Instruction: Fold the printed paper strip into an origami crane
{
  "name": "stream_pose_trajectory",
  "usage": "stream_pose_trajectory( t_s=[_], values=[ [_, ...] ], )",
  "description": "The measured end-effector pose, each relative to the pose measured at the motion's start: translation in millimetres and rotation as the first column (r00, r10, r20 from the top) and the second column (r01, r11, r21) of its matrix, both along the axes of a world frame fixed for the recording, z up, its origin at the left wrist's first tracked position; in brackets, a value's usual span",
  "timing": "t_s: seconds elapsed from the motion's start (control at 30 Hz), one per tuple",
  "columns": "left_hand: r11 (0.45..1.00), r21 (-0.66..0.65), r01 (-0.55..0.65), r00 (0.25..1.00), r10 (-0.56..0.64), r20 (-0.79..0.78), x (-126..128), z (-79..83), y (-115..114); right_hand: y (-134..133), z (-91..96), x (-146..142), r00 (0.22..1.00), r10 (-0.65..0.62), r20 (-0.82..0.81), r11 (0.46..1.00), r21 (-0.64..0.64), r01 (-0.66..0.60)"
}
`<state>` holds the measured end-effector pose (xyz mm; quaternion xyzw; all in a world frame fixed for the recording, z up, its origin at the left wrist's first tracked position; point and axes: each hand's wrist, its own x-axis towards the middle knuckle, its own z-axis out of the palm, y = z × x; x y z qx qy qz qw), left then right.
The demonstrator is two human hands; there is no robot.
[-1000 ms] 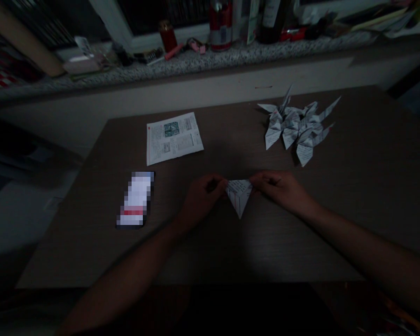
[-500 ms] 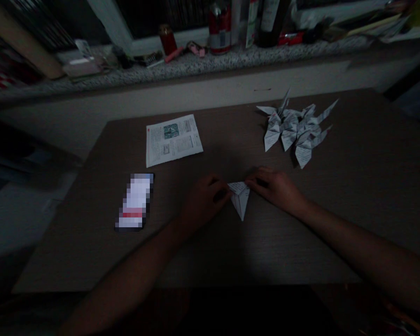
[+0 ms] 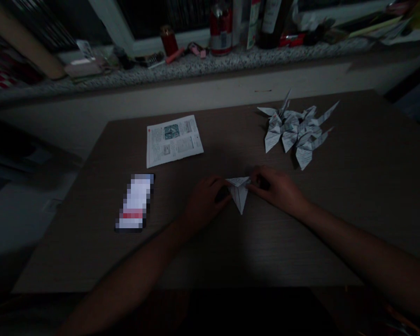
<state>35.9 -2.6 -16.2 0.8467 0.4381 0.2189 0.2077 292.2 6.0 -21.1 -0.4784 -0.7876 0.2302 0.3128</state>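
A small folded piece of printed paper [image 3: 239, 193], triangular with its tip toward me, lies on the brown table [image 3: 231, 242] between my hands. My left hand [image 3: 205, 203] pinches its left corner with curled fingers. My right hand [image 3: 278, 189] grips its right corner, fingers pressed together. A narrow flap stands up along the top edge of the fold.
A pile of several finished paper cranes [image 3: 296, 128] lies at the back right. A flat printed sheet [image 3: 173, 139] lies at the back left, with a blurred rectangular object [image 3: 136, 201] nearer me. A cluttered stone ledge [image 3: 196, 63] with cans and bottles runs behind the table.
The folded paper has grown narrower and a top flap has lifted. Both hands stayed on its corners, drawing slightly closer together.
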Motion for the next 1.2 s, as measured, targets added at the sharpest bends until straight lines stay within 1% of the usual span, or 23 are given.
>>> stream_pose_trajectory(
  t_s=[0.2,0.4,0.57,0.7,0.83,0.93,1.07,1.2],
  values=[
    [1.0,0.007,0.0,1.0,0.0,0.008,1.6,-0.4,-0.2,0.4,-2.0,-0.9,0.999,0.049,0.021,0.998,0.032,-0.049],
    [1.0,0.013,0.003,0.999,-0.003,-0.051,3.3,0.3,1.4,0.5,-2.9,-0.5,1.0,0.03,0.01,0.999,0.023,-0.03],
    [0.999,0.039,-0.014,0.995,0.017,-0.098,5.6,-3.7,2.0,1.0,-5.2,-0.4,0.996,0.092,0.003,0.995,0.04,-0.092],
    [0.999,0.038,-0.03,0.995,0.034,-0.099,6.5,-6.8,2.0,1.7,-9.3,-0.5,0.994,0.107,0.001,0.993,0.045,-0.107],
    [0.998,0.048,-0.034,0.991,0.04,-0.124,6.9,-6.2,1.2,2.3,-13.5,-0.7,0.992,0.12,0.028,0.99,0.065,-0.122],
    [0.998,0.052,-0.024,0.994,0.03,-0.108,7.3,-4.7,0.4,2.6,-15.7,-1.4,0.99,0.126,0.062,0.988,0.087,-0.131],
    [0.997,0.072,0.006,0.997,0.0,-0.083,7.7,-4.0,-0.1,2.5,-16.4,-2.6,0.986,0.133,0.099,0.985,0.1,-0.143],
    [0.999,0.053,0.01,0.994,-0.004,-0.105,8.2,-4.5,-0.2,2.4,-16.1,-3.8,0.981,0.134,0.143,0.981,0.119,-0.152]
  ],
)
